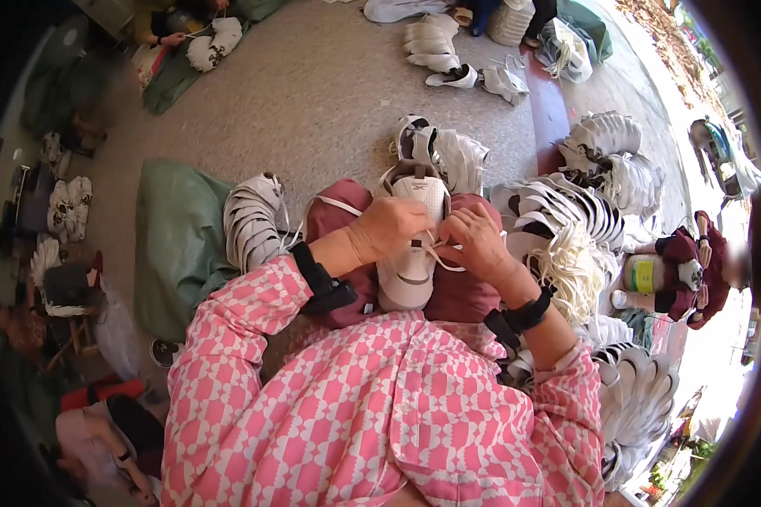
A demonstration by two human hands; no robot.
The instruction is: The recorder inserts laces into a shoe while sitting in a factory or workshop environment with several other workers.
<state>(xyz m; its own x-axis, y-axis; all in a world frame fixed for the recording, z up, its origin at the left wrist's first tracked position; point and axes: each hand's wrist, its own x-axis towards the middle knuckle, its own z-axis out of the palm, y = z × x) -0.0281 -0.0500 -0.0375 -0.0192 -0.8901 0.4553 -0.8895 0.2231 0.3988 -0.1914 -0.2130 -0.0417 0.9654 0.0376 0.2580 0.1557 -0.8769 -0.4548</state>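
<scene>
- One shoe [404, 291] sits between the knees [338, 215], toe at six o'clock.
- Left hand [389, 228] curls its fingers beside the tongue [420, 191], grip unclear.
- Right hand [475, 243] pinches a lace [450, 268].
- Lace heap [573, 270] lies at three o'clock, uppers [255, 221] at ten.

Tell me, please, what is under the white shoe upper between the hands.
Maroon trouser legs show on either side of the white shoe upper; what lies directly beneath is covered.

Left forearm [258, 306] slanting inward, right forearm [553, 340] mirroring it. Left hand [389, 226] curling into pinch, back facing up; right hand [477, 241] pinching opposite, knuckles bending (two nearly brushing, from where I'm standing).
</scene>
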